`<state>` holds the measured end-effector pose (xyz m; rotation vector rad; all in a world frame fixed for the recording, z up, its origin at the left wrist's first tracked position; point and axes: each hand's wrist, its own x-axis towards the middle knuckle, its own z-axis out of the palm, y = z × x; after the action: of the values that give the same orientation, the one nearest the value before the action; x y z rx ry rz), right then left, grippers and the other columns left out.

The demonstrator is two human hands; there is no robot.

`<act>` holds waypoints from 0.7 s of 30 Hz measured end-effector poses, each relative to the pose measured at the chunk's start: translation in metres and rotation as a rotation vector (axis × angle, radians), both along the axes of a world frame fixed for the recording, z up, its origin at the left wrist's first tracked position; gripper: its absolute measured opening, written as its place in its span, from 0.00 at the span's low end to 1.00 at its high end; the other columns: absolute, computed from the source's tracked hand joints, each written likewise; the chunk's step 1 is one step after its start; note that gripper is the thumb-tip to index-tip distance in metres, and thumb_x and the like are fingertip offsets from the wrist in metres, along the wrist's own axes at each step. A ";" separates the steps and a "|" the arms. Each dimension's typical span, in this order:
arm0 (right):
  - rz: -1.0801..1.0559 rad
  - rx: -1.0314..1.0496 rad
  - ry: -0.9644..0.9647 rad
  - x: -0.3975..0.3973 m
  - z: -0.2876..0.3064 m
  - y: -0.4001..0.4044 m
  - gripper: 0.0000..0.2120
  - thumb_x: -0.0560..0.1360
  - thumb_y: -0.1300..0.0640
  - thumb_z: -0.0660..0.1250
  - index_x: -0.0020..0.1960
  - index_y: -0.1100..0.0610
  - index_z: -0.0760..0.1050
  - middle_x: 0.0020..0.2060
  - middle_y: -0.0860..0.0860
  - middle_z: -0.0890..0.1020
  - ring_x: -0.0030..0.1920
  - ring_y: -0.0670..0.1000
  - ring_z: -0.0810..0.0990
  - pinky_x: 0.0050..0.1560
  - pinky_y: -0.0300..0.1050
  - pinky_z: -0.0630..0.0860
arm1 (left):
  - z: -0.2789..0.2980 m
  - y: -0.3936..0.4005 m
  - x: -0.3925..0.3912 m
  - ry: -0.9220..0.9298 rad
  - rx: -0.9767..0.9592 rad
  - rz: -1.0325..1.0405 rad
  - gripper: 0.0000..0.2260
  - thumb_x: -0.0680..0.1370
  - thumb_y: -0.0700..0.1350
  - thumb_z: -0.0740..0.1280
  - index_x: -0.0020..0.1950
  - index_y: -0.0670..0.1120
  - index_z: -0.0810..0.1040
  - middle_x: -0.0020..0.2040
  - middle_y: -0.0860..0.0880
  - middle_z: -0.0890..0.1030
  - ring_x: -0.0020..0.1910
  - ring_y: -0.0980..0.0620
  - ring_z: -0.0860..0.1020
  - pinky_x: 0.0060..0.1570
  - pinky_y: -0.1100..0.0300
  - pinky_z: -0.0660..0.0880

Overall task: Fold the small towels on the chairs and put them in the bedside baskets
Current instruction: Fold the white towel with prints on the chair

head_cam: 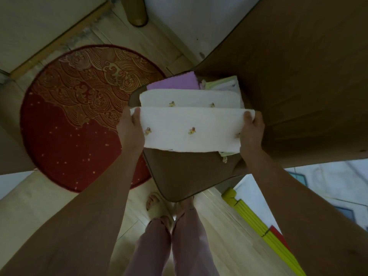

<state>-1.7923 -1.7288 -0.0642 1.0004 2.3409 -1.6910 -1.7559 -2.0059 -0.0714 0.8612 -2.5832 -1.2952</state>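
Observation:
A white towel [191, 126] dotted with small yellow figures lies across the brown chair seat [185, 176], its near half lifted over its far half. My left hand [130, 126] pinches the towel's left edge and my right hand [252, 130] pinches its right edge. Behind it on the seat lie a purple towel [175, 82] and a pale green-and-white towel [223, 83]. Another bit of pale cloth [224, 155] pokes out under the white towel's right corner. No basket is in view.
The brown chair back [298, 66] rises at the right. A round red rug [79, 116] with gold waves covers the wooden floor at left. A yellow ribbed mat [258, 226] lies at lower right. My legs and sandalled feet [159, 204] stand below the seat.

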 end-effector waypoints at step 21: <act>0.261 0.418 0.075 -0.084 -0.100 -0.003 0.18 0.83 0.54 0.55 0.68 0.63 0.66 0.56 0.59 0.78 0.54 0.56 0.79 0.47 0.42 0.70 | -0.083 0.011 -0.081 -0.164 -0.009 0.120 0.12 0.82 0.44 0.60 0.61 0.39 0.69 0.52 0.42 0.76 0.48 0.47 0.75 0.42 0.61 0.66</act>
<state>-1.8759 -1.7320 -0.1641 0.6409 2.7969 -1.1945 -1.8368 -1.9947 -0.1547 1.1466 -2.6078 -1.2267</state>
